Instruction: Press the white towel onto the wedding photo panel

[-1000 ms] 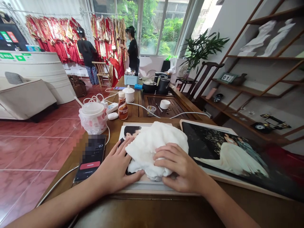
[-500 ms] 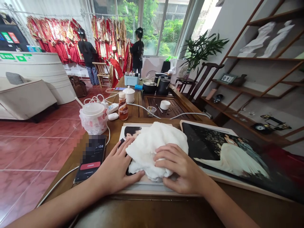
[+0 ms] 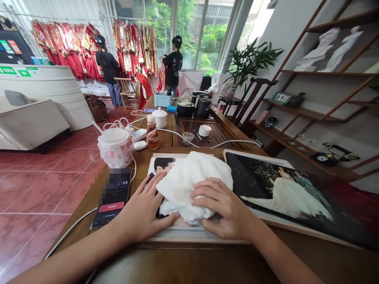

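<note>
A crumpled white fluffy cloth (image 3: pixel 189 173) lies on a framed photo (image 3: pixel 161 163), covering most of its picture. My left hand (image 3: pixel 146 209) rests flat on the photo's left side, fingers spread, with the thumb against the cloth's lower edge. On the cloth's right side, the curled fingers of my right hand (image 3: pixel 220 209) press into its folds. A second framed photo (image 3: pixel 284 197), showing two people and a long pale gown, lies to the right. Left of my left hand is a phone (image 3: pixel 114 199) with its screen lit and a cable attached.
Beyond the frames stand a plastic-wrapped tub (image 3: pixel 115 146), a coffee bottle (image 3: pixel 152 134), a lidded white cup (image 3: pixel 160 118) and a small clear cup (image 3: pixel 187 138). A white cable (image 3: pixel 174 132) crosses the wooden table (image 3: pixel 177 264). Two people stand near hanging red garments (image 3: pixel 74 47).
Both hands and the cloth hold practically the same position. In the background, the person by the window has shifted slightly with a red garment. The view has moved a little.
</note>
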A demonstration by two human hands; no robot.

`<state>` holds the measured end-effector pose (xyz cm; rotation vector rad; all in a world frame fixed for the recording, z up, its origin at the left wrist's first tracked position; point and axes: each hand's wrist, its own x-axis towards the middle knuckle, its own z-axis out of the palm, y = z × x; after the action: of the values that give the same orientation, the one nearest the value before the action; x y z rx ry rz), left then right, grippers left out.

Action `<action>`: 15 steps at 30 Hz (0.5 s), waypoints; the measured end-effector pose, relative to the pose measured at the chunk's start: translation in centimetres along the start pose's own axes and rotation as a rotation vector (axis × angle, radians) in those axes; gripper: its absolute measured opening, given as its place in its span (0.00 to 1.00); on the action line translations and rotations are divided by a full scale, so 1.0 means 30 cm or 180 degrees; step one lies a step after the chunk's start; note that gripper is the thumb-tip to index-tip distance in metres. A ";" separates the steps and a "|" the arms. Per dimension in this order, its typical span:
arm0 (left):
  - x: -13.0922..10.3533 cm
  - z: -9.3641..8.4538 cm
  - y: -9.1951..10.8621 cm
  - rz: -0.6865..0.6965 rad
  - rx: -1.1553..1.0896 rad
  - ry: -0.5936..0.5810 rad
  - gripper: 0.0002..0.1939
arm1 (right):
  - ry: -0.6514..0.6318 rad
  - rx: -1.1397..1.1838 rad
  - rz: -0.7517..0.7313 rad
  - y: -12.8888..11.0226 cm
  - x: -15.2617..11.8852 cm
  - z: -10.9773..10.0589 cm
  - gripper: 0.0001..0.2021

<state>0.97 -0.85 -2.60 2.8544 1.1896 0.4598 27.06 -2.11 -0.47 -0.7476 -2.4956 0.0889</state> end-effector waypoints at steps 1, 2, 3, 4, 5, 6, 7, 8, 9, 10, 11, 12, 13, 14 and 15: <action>0.003 -0.002 0.003 -0.0014 -0.0007 -0.0015 0.38 | 0.0029 -0.0043 0.0029 0.010 -0.002 -0.003 0.12; 0.005 -0.005 0.006 -0.0031 -0.0015 -0.0030 0.38 | 0.0053 -0.0093 0.0065 0.020 -0.003 -0.007 0.12; 0.008 -0.009 0.009 -0.0046 -0.0020 -0.0049 0.37 | 0.0069 -0.0135 0.0103 0.029 -0.005 -0.010 0.12; 0.009 -0.012 0.012 -0.0061 -0.0022 -0.0069 0.37 | 0.0074 -0.0167 0.0134 0.035 -0.005 -0.012 0.12; 0.010 -0.015 0.013 -0.0070 -0.0021 -0.0083 0.37 | 0.0076 -0.0180 0.0153 0.037 -0.005 -0.014 0.12; 0.009 -0.015 0.013 -0.0075 -0.0014 -0.0094 0.37 | 0.0072 -0.0177 0.0158 0.034 -0.003 -0.014 0.12; 0.007 -0.015 0.011 -0.0070 -0.0006 -0.0097 0.38 | 0.0065 -0.0154 0.0143 0.028 -0.001 -0.012 0.12; 0.004 -0.012 0.009 -0.0058 0.0003 -0.0092 0.38 | 0.0058 -0.0121 0.0111 0.019 0.002 -0.009 0.11; 0.001 -0.009 0.005 -0.0039 0.0007 -0.0074 0.38 | 0.0043 -0.0084 0.0076 0.009 0.004 -0.006 0.11; -0.002 -0.005 0.001 -0.0019 0.0008 -0.0044 0.38 | 0.0022 -0.0050 0.0044 0.000 0.007 -0.003 0.12; -0.004 -0.001 -0.001 0.0001 0.0002 -0.0008 0.39 | 0.0001 -0.0024 0.0017 -0.007 0.008 -0.001 0.12; -0.005 0.002 -0.003 0.0015 -0.0009 0.0029 0.39 | -0.0019 -0.0011 -0.0002 -0.010 0.008 0.000 0.12; -0.005 0.003 -0.004 0.0018 -0.0021 0.0058 0.39 | -0.0029 -0.0014 -0.0006 -0.008 0.007 -0.002 0.12; -0.003 0.002 -0.002 0.0013 -0.0033 0.0065 0.39 | -0.0026 -0.0039 0.0001 -0.003 0.006 -0.004 0.12; -0.001 0.000 0.000 0.0000 -0.0038 0.0052 0.39 | -0.0015 -0.0077 0.0020 0.006 0.003 -0.009 0.12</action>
<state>0.97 -0.87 -2.62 2.8460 1.1852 0.4893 27.21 -1.92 -0.24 -0.7659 -2.5031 0.0630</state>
